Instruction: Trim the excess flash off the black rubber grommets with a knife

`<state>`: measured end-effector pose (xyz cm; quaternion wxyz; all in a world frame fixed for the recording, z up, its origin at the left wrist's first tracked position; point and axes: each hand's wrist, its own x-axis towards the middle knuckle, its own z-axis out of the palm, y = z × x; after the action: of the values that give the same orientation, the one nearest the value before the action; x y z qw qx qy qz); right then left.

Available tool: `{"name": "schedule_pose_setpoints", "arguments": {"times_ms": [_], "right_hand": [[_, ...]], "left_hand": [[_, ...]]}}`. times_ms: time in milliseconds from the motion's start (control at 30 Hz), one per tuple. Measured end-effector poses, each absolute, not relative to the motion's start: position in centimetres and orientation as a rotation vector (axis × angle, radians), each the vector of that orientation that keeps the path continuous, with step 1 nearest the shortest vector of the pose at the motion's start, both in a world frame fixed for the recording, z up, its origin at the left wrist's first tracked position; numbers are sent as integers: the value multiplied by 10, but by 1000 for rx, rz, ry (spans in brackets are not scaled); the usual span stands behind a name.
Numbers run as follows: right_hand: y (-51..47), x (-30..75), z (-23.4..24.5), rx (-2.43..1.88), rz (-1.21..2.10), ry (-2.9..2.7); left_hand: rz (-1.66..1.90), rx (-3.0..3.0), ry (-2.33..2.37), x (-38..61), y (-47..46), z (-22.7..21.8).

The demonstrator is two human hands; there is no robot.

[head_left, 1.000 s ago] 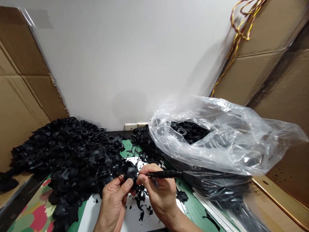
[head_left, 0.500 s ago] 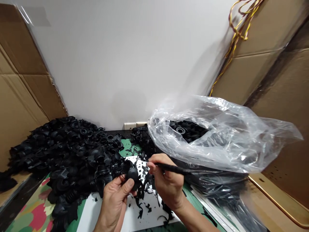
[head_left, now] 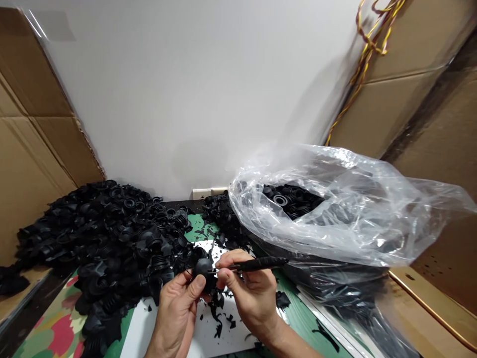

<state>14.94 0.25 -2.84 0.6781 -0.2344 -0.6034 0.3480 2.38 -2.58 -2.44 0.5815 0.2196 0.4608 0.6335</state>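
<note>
My left hand (head_left: 178, 303) pinches a black rubber part (head_left: 203, 268) between thumb and fingers, its smooth rounded face turned toward me. From the right, my right hand (head_left: 249, 293) grips a slim black pen-shaped tool (head_left: 261, 263) like a pencil. The tool's thin metal tip reaches the rounded face of the part; whether it has gone in I cannot tell. Under both hands lies a white sheet (head_left: 145, 328) strewn with black rubber scraps (head_left: 218, 328).
A large heap of black rubber parts (head_left: 112, 233) rises on the left. At right stands a clear plastic bag (head_left: 357, 219) with more ringed black parts (head_left: 294, 201) inside. Cardboard panels (head_left: 44, 134) flank the grey wall (head_left: 186, 84). Twisted yellow wires (head_left: 357, 84) hang at the upper right.
My right hand has moved left and slightly down, bringing the tool's tip to the rubber part. My left hand has kept its hold almost in place.
</note>
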Motion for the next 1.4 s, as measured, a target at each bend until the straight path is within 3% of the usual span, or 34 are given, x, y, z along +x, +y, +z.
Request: {"name": "schedule_pose_setpoints", "arguments": {"times_ms": [700, 1067, 1400], "right_hand": [[11, 165, -20, -555, 192, -1663], [5, 167, -12, -857, 946, -1596], [-4, 150, -16, -920, 722, -1806]], "left_hand": [[1469, 538, 1110, 25, -31, -27], [1549, 517, 1101, 23, -30, -23], [1587, 589, 1177, 24, -28, -20]]}}
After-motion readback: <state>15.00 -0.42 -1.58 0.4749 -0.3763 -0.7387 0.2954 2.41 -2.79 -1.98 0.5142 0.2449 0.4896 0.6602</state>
